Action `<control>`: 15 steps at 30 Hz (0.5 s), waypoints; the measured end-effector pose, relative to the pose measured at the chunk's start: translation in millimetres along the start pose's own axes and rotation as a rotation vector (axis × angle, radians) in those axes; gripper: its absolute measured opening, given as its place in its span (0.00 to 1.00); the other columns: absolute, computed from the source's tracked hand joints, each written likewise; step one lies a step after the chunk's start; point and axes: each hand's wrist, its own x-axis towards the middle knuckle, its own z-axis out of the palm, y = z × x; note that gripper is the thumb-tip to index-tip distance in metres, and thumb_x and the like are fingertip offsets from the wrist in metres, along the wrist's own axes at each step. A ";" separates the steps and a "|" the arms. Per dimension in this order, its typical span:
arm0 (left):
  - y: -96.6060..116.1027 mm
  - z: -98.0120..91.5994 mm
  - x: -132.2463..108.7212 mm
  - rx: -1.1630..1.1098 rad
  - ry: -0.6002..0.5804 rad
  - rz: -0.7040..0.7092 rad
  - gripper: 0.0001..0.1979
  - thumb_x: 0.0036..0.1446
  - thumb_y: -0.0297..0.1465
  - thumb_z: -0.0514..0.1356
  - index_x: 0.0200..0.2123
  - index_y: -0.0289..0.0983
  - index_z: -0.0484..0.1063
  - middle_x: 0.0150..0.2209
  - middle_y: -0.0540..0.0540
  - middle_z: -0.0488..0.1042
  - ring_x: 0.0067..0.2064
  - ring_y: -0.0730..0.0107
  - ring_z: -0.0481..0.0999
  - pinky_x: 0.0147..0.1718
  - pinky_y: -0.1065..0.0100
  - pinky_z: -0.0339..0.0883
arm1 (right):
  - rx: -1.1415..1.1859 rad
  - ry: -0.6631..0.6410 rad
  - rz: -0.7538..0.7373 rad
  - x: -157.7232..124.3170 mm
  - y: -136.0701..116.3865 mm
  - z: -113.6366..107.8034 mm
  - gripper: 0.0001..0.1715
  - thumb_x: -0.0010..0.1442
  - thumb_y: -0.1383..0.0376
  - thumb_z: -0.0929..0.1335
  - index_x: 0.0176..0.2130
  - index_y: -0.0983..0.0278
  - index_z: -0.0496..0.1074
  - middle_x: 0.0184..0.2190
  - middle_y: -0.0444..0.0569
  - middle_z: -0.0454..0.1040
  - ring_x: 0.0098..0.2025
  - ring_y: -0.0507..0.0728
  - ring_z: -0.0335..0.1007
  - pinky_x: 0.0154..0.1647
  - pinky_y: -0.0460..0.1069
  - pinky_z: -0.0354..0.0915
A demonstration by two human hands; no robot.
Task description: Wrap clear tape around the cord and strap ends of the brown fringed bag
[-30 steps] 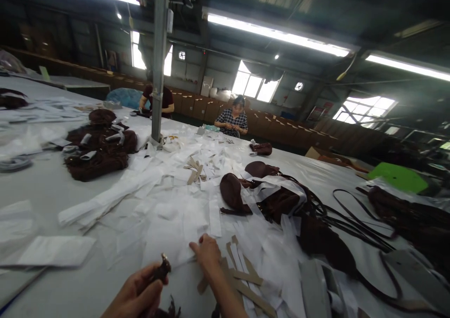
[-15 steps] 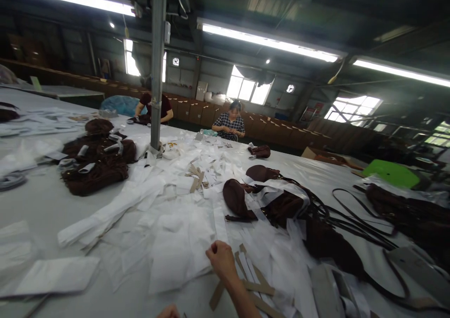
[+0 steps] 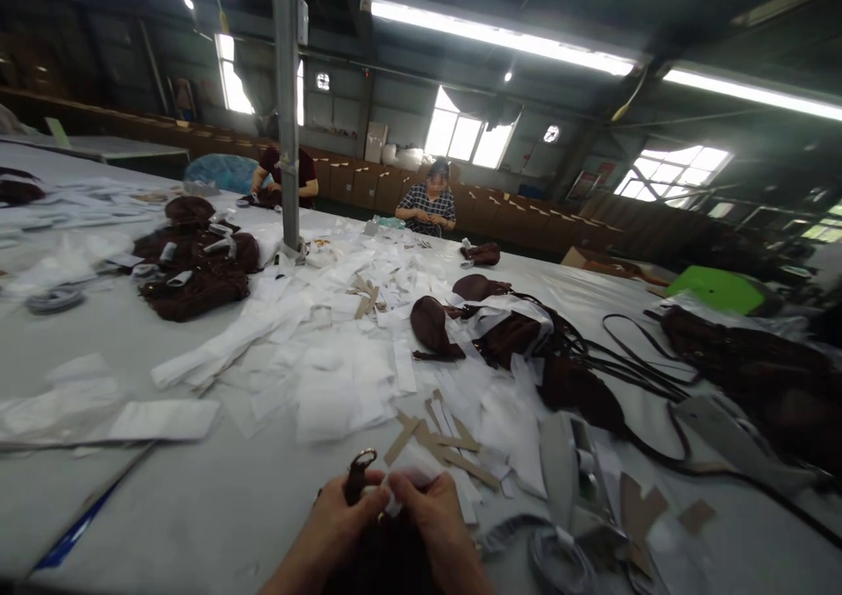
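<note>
Close to the lower edge of the view, my left hand (image 3: 340,518) is closed around a dark brown bag strap end (image 3: 356,481). A gold-coloured metal ring (image 3: 365,456) shows at its top. My right hand (image 3: 435,518) pinches a white piece of wrapping paper (image 3: 395,488), with its fingertips beside those of my left hand. Below and between both hands hangs the dark brown bag (image 3: 385,555), its lower part cut off by the view. Tan card strips (image 3: 460,444) and white paper sheets (image 3: 342,393) lie on the table just beyond my hands.
Brown bags with long straps (image 3: 513,340) lie to the right, and a brown pile (image 3: 197,270) sits at left. A grey tape dispenser (image 3: 559,463) stands near my right hand. A metal post (image 3: 287,112) rises from the table. Two people (image 3: 431,200) work across it.
My right hand has come back from the loose paper to my left hand, now with white paper in its fingers. The view has tilted down, bringing the brown bag and strap into sight.
</note>
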 end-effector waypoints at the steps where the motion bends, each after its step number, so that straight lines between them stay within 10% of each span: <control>1: 0.7 3.0 -2.4 0.044 -0.030 0.011 0.27 0.36 0.48 0.70 0.32 0.31 0.76 0.19 0.50 0.69 0.22 0.73 0.65 0.23 0.72 0.57 | -0.037 0.010 -0.005 -4.9 -2.6 -1.4 0.20 0.44 0.54 0.76 0.28 0.68 0.78 0.22 0.47 0.74 0.26 0.54 0.68 0.26 0.46 0.62; 10: 3.7 23.6 -29.7 0.033 -0.008 0.093 0.22 0.40 0.47 0.69 0.28 0.32 0.74 0.19 0.52 0.68 0.20 0.77 0.61 0.20 0.74 0.51 | 0.071 -0.061 -0.050 -40.2 -10.3 -15.6 0.17 0.45 0.55 0.76 0.29 0.67 0.77 0.23 0.46 0.75 0.26 0.52 0.67 0.29 0.46 0.63; 15: 4.5 34.6 -37.1 0.142 -0.032 0.163 0.23 0.46 0.50 0.64 0.21 0.34 0.68 0.17 0.54 0.63 0.20 0.76 0.59 0.21 0.72 0.52 | 0.230 0.068 -0.005 -48.2 4.2 -16.2 0.21 0.43 0.52 0.77 0.20 0.67 0.72 0.12 0.38 0.61 0.15 0.45 0.49 0.17 0.42 0.49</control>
